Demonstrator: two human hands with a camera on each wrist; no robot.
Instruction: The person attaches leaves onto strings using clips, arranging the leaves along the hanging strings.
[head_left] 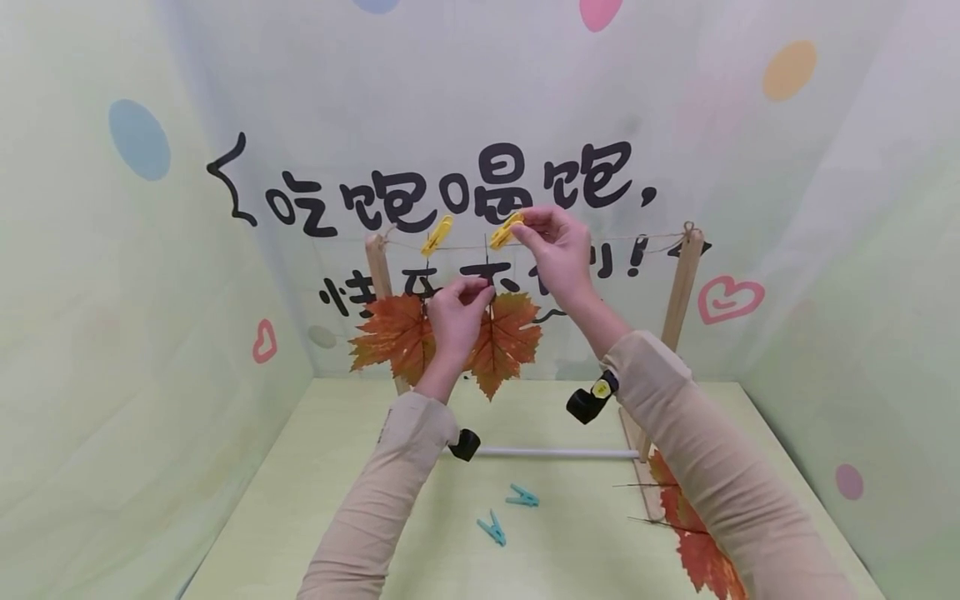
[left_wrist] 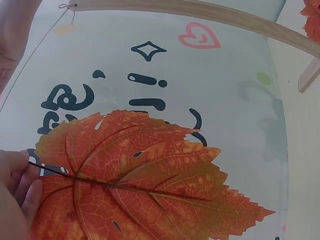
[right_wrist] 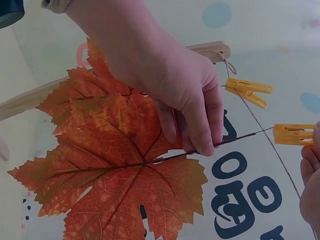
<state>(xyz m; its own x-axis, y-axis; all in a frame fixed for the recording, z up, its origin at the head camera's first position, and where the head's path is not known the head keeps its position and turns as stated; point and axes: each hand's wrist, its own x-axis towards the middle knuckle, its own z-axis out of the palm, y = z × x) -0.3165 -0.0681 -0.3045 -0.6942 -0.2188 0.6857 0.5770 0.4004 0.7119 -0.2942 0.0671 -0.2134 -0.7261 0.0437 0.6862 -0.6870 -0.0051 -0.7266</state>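
My left hand (head_left: 456, 321) pinches the dark stem of an orange-red artificial maple leaf (head_left: 506, 337), which hangs point down below the twine (head_left: 468, 247). Between thumb and fingers my right hand (head_left: 558, 250) holds a yellow clothespin (head_left: 506, 232) at the twine, its tip at the upper end of that stem. In the right wrist view this clothespin (right_wrist: 294, 135) overlaps the stem end, right beside the twine. To the left, another yellow clothespin (head_left: 437, 235) sits on the twine with a second maple leaf (head_left: 393, 333) hanging beneath it, partly behind my left hand.
Wooden posts, left (head_left: 379, 267) and right (head_left: 681, 287), carry the twine. A white rod (head_left: 558, 453) runs low between them. Two teal clothespins (head_left: 522, 496) lie on the table (head_left: 345, 467). More red leaves (head_left: 701, 554) lie at right, partly under my right sleeve.
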